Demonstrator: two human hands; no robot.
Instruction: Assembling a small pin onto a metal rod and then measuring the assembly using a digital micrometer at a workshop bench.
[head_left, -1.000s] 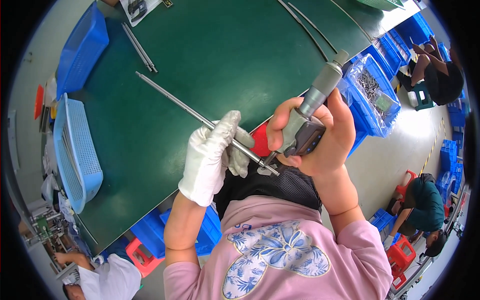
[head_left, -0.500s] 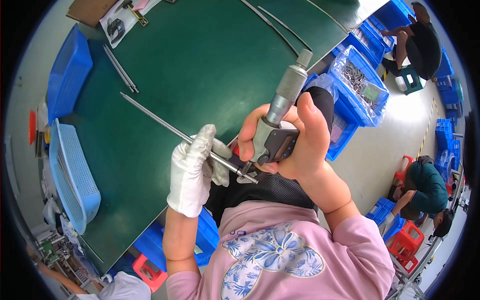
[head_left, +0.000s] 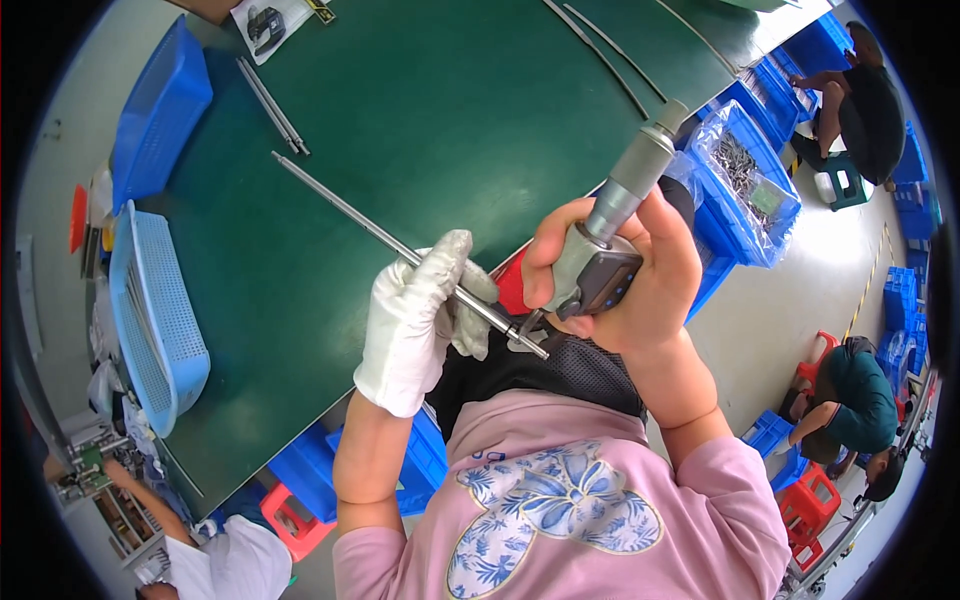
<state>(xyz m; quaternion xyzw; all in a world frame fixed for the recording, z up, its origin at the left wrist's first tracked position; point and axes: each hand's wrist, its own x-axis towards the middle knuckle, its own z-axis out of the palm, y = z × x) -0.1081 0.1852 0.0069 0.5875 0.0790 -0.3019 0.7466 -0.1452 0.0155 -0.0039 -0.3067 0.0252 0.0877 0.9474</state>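
Observation:
My left hand (head_left: pixel 400 335), in a white glove, is closed round a long, thin metal rod (head_left: pixel 345 208). The rod slants from the far left over the green table down toward my lap. My bare right hand (head_left: pixel 665 275) grips a micrometer (head_left: pixel 625 185) with a grey frame, a dark display housing and a silver thimble pointing up and to the right. Near its lower end, the rod meets the micrometer's measuring jaws; whether both faces touch it I cannot tell. The right thumb lies along the thimble's side.
More rods (head_left: pixel 272 108) lie on the green table (head_left: pixel 430 110), others (head_left: pixel 610 55) at its far side. Blue baskets (head_left: pixel 165 320) line the left edge. At right stands a blue crate (head_left: pixel 745 180) of small metal parts in plastic. Co-workers sit at right and lower left.
The whole view has shifted, so the table and baskets appear higher and farther right. Both hands keep their grips, and the rod's lower end stays at the micrometer's jaws.

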